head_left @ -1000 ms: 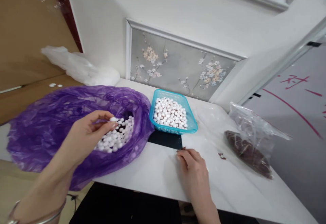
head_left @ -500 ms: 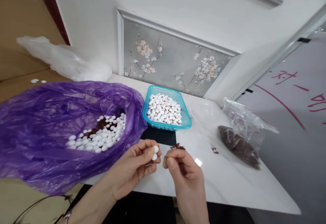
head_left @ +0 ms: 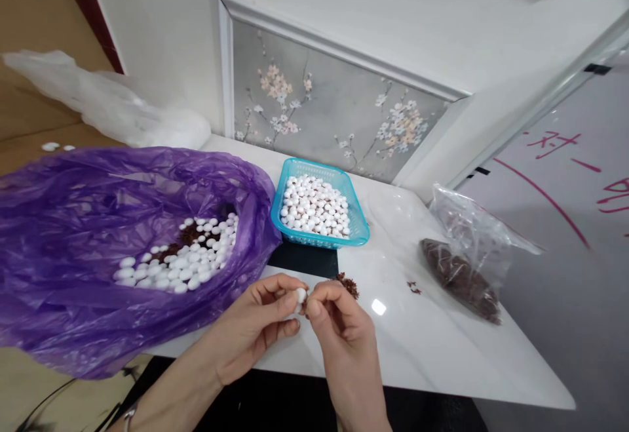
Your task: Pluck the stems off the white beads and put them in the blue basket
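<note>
Over the table's front part, my left hand (head_left: 268, 311) pinches small white balls (head_left: 301, 296) between thumb and fingers. My right hand (head_left: 344, 333) is closed at the fingertips right against them; whatever it pinches is too small to make out. Behind the right hand lies a little heap of reddish-brown bits (head_left: 348, 284). A blue plastic basket (head_left: 364, 232) full of white balls with brown bits among them stands farther back. To the left, a purple plastic bag (head_left: 122, 183) lies spread wide, holding loose white balls (head_left: 181, 271) and a brown clump (head_left: 189, 234).
A clear bag of brown material (head_left: 462, 281) sits at the table's right, with a few brown crumbs (head_left: 413, 287) beside it. A dark flat piece (head_left: 304, 260) lies before the basket. Behind are a translucent bag (head_left: 132, 114), a wall panel (head_left: 339, 98) and a whiteboard (head_left: 565, 222).
My right hand has moved left, bringing its fingertips against the white balls in my left hand. More of the brown heap shows behind it. The view has shifted slightly.
</note>
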Available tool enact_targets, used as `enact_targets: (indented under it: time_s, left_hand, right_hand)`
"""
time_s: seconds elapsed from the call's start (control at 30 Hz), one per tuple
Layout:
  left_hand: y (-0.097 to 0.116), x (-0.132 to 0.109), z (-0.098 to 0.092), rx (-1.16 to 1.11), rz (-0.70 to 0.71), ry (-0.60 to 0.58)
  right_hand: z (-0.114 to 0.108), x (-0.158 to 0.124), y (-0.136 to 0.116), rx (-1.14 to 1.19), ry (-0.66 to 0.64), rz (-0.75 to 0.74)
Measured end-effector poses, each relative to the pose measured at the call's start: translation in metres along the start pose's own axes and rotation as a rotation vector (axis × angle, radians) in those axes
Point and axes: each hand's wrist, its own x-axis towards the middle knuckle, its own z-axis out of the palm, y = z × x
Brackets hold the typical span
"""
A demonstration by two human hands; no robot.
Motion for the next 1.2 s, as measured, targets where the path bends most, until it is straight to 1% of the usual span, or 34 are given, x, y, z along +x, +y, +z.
enact_targets:
  time_s: [0.27,0.43,0.57,0.67,0.97,1.13,1.2]
  left_hand:
    - [0.002,-0.002,0.003,0.035,0.032,-0.006]
    - [0.001,-0.003,0.003,0.057,0.032,0.023]
    - [0.001,-0.002,0.003,0.075,0.049,0.018]
    - [0.001,-0.002,0.004,0.092,0.061,0.041]
    - [0.001,-0.002,0.005,0.167,0.104,0.058]
    - [0.002,-0.002,0.006,0.07,0.058,0.029]
    - [0.003,-0.002,0.006,0.033,0.039,0.024]
  right_hand:
    - [0.001,0.0,-0.001,-0.037,0.003,0.024]
    - [0.001,0.0,0.001,-0.018,0.005,0.063]
    - [0.001,0.001,0.004,0.036,0.024,0.084]
    - [0.001,0.001,0.006,0.084,0.05,0.089]
    - [0.0,0.006,0.005,0.135,0.012,0.087]
    - [-0.002,0.004,0.011,0.257,-0.01,0.098]
    - [-0.004,0.002,0.013,0.259,-0.012,0.103]
